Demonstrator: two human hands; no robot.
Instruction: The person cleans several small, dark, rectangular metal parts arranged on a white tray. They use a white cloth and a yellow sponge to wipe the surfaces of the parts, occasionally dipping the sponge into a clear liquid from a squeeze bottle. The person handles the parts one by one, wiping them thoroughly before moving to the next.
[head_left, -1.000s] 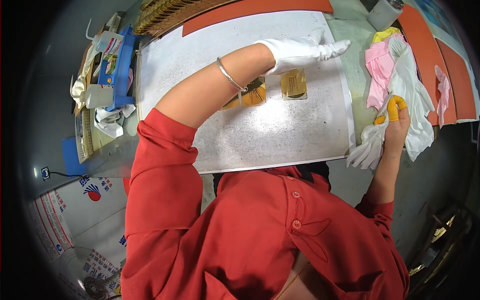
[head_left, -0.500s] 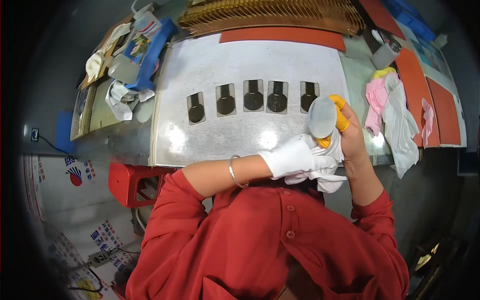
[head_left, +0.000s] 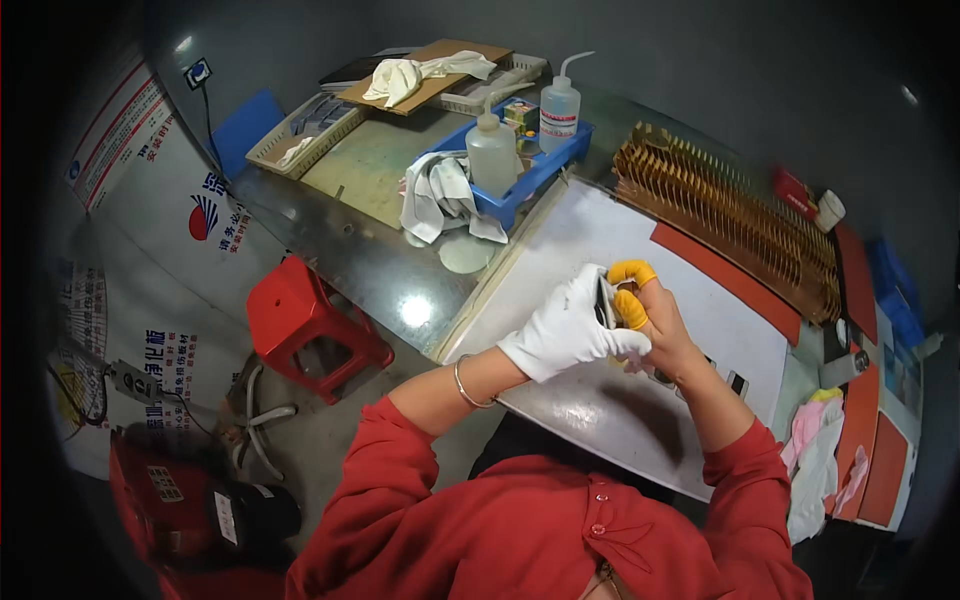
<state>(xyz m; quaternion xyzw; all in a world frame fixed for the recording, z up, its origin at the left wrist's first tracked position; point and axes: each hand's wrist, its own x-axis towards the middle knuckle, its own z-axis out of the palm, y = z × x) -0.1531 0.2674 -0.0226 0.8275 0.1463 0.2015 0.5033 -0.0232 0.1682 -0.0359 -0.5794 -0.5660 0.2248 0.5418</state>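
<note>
Now both hands meet at the centre of the frame over the desk [head_left: 600, 400].

White-gloved left hand [head_left: 565, 330] and right hand [head_left: 655, 325], with yellow finger cots, both close on a small dark flat part [head_left: 604, 300] held between them. Upper centre, a blue tray [head_left: 535, 175] carries two squeeze bottles [head_left: 492, 155]; a red stool [head_left: 300, 315] stands at left.

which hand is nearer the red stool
Left. The left hand, in a white glove, is on the side toward the red stool. The right hand, with yellow fingertip covers, sits just beyond it, farther from the stool.
</note>
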